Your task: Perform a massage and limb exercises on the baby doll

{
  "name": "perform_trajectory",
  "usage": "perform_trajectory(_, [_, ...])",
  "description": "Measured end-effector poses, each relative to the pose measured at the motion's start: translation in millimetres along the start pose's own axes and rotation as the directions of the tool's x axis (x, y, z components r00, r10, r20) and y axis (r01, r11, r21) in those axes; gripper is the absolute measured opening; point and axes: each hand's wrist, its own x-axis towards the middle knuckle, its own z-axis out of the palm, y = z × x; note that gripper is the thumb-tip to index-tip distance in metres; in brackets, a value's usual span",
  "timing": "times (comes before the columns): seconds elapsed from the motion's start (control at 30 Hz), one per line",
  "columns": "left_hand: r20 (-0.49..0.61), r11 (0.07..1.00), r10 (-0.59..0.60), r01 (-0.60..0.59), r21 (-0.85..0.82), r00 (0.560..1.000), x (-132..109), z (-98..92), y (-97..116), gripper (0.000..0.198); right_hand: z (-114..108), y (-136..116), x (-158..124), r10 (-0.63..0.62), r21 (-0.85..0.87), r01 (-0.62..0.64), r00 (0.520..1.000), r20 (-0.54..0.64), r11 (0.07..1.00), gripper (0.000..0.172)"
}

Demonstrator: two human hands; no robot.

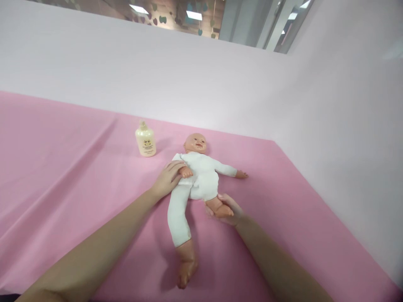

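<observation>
A baby doll (206,170) in a white cloth body lies on its back on the pink sheet, head towards the wall. My left hand (168,178) is closed around the doll's arm on the left, its fingers lying over the white sleeve near the doll's small hand. Under the bent leg on the right, my right hand (231,207) grips the doll's lower leg; some of its fingers are hidden behind it. The other leg stretches towards me, and the arm on the right lies out to the side.
A pale yellow pump bottle (146,141) stands upright to the left of the doll's head. The pink sheet (78,167) covers the surface, with creases on the left. White walls (157,79) rise behind and on the right, with a window (189,16) above.
</observation>
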Motion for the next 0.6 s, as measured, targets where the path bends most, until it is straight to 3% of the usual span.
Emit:
perform_trajectory(0.1, [0.029, 1.0, -0.02, 0.02, 0.005, 0.999, 0.8, -0.7, 0.1, 0.039, 6.2, -1.6, 1.1, 0.006, 0.011, -0.005, 0.996, -0.089, 1.0, 0.037])
perform_trajectory(0.27, [0.01, 1.0, -0.005, 0.005, -0.017, 1.0, 1.2, -2.3, 1.1, 0.037, 8.4, -1.5, 0.3, -0.001, -0.024, -0.002, 0.994, -0.112, 1.0, 0.036])
perform_trajectory(0.4, [-0.122, 0.993, -0.086, 0.075, -0.091, 0.989, 0.1, -2.0, 0.8, 0.035, 2.0, 2.4, -1.2, 0.044, -0.027, -0.045, 0.998, -0.035, 0.999, 0.042])
perform_trajectory(0.5, [-0.282, 0.946, -0.267, 0.193, -0.262, 0.922, 0.1, -0.7, -4.6, 0.035, -3.9, 6.1, -5.6, 0.169, -0.024, -0.167, 0.978, 0.125, 0.986, 0.054])
perform_trajectory(0.6, [-0.376, 0.832, -0.467, 0.253, -0.494, 0.8, 2.4, 0.1, -18.0, 0.036, -3.5, 5.0, -8.4, 0.301, -0.063, -0.297, 0.892, 0.337, 0.953, 0.063])
